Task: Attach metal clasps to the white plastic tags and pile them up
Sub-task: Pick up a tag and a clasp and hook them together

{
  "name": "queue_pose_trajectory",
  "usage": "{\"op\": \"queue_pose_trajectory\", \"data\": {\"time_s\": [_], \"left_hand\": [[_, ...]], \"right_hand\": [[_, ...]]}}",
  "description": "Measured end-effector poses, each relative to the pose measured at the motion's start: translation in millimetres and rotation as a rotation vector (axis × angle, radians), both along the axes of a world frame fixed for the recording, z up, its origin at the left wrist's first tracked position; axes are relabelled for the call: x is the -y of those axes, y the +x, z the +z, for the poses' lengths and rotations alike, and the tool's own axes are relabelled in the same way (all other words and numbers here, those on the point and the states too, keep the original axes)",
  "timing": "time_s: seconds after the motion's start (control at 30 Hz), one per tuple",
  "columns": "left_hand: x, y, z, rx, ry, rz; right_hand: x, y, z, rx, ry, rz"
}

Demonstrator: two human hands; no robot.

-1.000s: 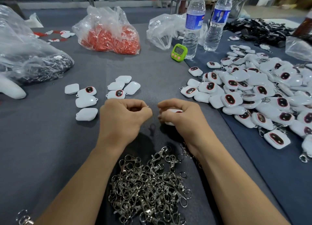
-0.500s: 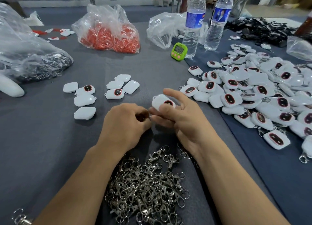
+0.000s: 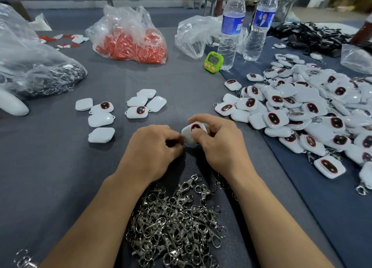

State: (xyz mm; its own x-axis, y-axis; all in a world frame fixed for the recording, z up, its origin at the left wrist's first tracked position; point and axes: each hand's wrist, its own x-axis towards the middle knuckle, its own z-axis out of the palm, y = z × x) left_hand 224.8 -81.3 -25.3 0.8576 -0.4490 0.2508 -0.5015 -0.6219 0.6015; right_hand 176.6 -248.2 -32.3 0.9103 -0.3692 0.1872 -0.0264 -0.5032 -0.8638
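Though pinned under a straight forefinger half a second ago, now wrapped in the curled fingers and thumb of the right hand (image 3: 219, 147): white tag (image 3: 190, 132), just above the grey table (image 3: 181, 94). Against its left corner, left hand (image 3: 153, 147), fingers bunched (cannot tell whether pinching anything). Bare cloth ahead, between loose tags (image 3: 100, 120) left and finished pile (image 3: 302, 111) right. Close under the wrists, heap of metal clasps (image 3: 177, 217); farther off, green timer (image 3: 213, 61) and bottles (image 3: 230, 30).
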Motion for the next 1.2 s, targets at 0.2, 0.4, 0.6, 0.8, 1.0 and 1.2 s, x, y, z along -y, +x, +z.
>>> {"op": "queue_pose_trajectory", "data": {"time_s": [0.2,0.4,0.6,0.8,1.0,1.2], "left_hand": [[3,-2,1,0.068,0.041,0.017],[5,-5,3,0.117,0.082,0.06],[6,-7,2,0.16,0.104,0.097],[7,-8,2,0.16,0.053,0.108],[9,-7,3,0.05,-0.278,0.101],[8,2,6,-0.243,-0.466,0.005]], "right_hand": [[2,1,1,-0.026,-0.02,0.017],[2,0,4,-0.023,-0.006,0.024],[2,-1,6,-0.041,0.021,0.035],[-1,-1,6,-0.048,0.087,0.025],[0,-1,17,-0.04,0.654,0.002],[1,-4,22,-0.042,0.888,0.079]]}}
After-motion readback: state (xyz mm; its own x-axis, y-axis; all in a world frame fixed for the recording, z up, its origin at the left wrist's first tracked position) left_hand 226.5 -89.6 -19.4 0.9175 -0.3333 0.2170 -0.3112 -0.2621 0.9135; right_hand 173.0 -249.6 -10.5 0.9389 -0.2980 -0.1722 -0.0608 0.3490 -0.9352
